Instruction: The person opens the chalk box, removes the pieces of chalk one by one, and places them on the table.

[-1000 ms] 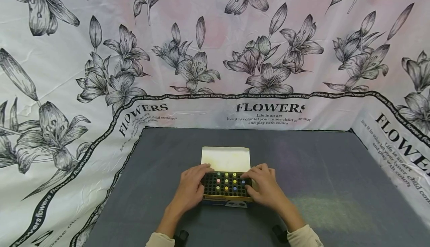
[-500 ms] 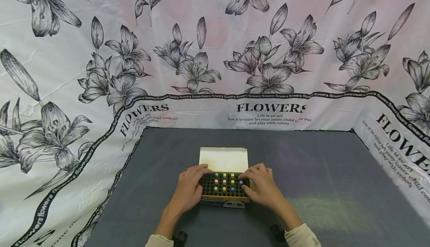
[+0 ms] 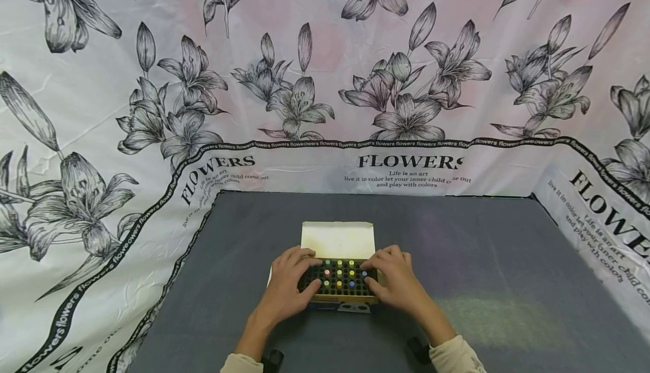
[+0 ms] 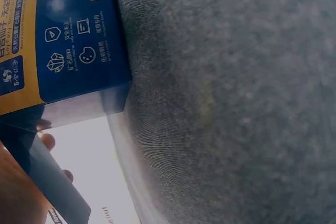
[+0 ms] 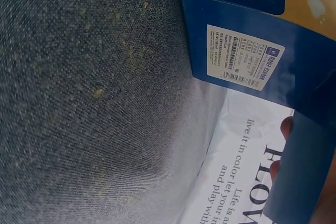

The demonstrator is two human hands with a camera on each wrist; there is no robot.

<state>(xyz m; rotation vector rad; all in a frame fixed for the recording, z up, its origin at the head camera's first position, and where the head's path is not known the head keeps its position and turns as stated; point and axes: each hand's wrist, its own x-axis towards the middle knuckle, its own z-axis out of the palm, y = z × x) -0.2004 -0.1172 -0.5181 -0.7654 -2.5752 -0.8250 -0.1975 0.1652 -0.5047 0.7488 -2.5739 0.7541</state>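
Note:
A chalk box point(image 3: 337, 299) stands on the grey table in front of me, its pale lid point(image 3: 337, 239) raised at the back. Inside, a black tray point(image 3: 310, 277) with rows of holes carries several yellow, green, pink and blue chalk sticks point(image 3: 339, 275). My left hand point(image 3: 284, 282) lies over the left end, thumb across the tray, fingers near its back edge. At the right end, my right hand point(image 3: 398, 280) has its thumb and forefinger spread on either side of a blue chalk point(image 3: 364, 274). In the wrist views, side flaps point(image 4: 47, 177) point(image 5: 299, 166) partly hide both hands.
Grey cloth point(image 3: 487, 249) covers the table on both sides of the box. A white sheet printed with lilies point(image 3: 406, 96) rises behind and to the sides. Dark wrist cameras point(image 3: 274, 359) sit below each hand.
The box and my right hand have shifted slightly left. My left thumb has moved right over the tray, and a pale flap edge now shows left of that hand.

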